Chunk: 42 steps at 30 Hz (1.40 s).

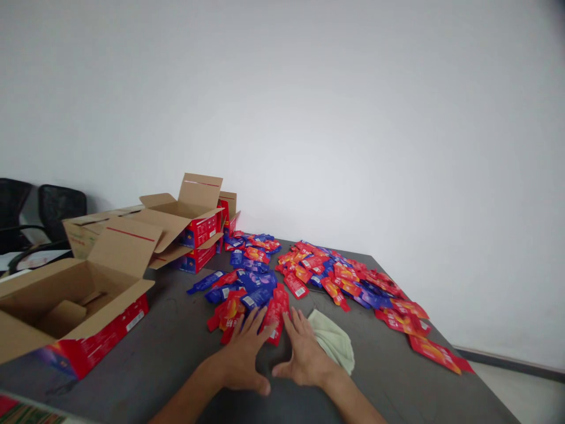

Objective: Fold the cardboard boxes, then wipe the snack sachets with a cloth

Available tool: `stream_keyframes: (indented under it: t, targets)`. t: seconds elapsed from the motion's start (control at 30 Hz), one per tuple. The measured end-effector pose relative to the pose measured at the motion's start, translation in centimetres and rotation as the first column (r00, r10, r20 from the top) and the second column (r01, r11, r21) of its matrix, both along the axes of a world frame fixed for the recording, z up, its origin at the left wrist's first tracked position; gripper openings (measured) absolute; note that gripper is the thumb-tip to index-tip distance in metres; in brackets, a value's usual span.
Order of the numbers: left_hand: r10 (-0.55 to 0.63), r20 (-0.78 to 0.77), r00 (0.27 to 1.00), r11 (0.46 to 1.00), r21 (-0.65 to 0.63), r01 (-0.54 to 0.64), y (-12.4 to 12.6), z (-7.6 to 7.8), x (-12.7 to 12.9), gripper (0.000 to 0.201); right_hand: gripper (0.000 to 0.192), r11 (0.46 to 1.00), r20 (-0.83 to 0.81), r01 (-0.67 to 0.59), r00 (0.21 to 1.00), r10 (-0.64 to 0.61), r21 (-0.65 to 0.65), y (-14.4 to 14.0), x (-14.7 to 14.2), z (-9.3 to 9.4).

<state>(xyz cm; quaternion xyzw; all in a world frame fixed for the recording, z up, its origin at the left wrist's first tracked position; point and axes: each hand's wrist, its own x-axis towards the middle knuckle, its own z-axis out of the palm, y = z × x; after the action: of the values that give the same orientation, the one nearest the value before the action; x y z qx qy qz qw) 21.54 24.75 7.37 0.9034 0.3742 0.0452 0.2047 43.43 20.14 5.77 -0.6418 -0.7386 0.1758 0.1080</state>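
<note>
My left hand (pixel 246 355) is stretched out over the near edge of a pile of flat pouches, fingers spread. Its fingertips reach a red and orange pouch (pixel 230 311) and a red pouch (pixel 276 312). Beside it, my right hand (pixel 303 352) is also open, with its fingertips near the lower part of that red pouch. Neither hand is closed round anything; whether the fingertips press on the pouches I cannot tell. Blue pouches (pixel 258 288) lie just beyond my hands. A folded pale green cloth (pixel 333 341) lies against the right side of my right hand.
An open cardboard box (pixel 110 335) stands at the left of the dark table (pixel 176 359). Behind it are stacked open boxes (pixel 203 235). A larger heap of red and blue pouches (pixel 344 274) stretches along the right side. Black chairs (pixel 62 206) stand at the far left, by the white wall.
</note>
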Motion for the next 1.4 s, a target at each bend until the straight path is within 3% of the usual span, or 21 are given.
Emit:
stream_keyframes:
  t: [0.13, 0.33, 0.73, 1.1, 1.4]
  targets:
    - [-0.037, -0.1, 0.994, 0.995, 0.089, 0.046, 0.5, -0.3, -1.9, 0.128, 0.14, 0.998, 0.005, 0.02, 1.0, -0.02, -0.064, 2.0, -0.6, 0.0]
    - [-0.014, -0.021, 1.0, 0.968, 0.251, 0.019, 2.4, -2.3, -3.7, 0.094, 0.139, 0.988, -0.023, -0.006, 1.0, 0.002, -0.155, 5.5, -1.9, -1.0]
    - [0.054, 0.039, 0.998, 0.914, 0.401, -0.066, 8.1, -3.7, -6.6, 0.08, 0.126, 1.0, -0.055, -0.013, 0.998, 0.012, -0.026, 11.6, -6.0, -2.6]
    - [0.114, 0.076, 0.991, 0.897, 0.421, -0.135, 15.2, -4.2, -9.1, 0.071, 0.118, 0.997, -0.04, 0.07, 0.997, -0.069, 0.021, 19.2, -10.1, -3.5]
    - [0.2, 0.093, 0.975, 0.871, 0.439, -0.22, 20.0, -4.7, -9.1, 0.067, 0.109, 0.99, -0.056, 0.13, 0.99, -0.127, 0.059, 24.6, -12.2, -4.0]
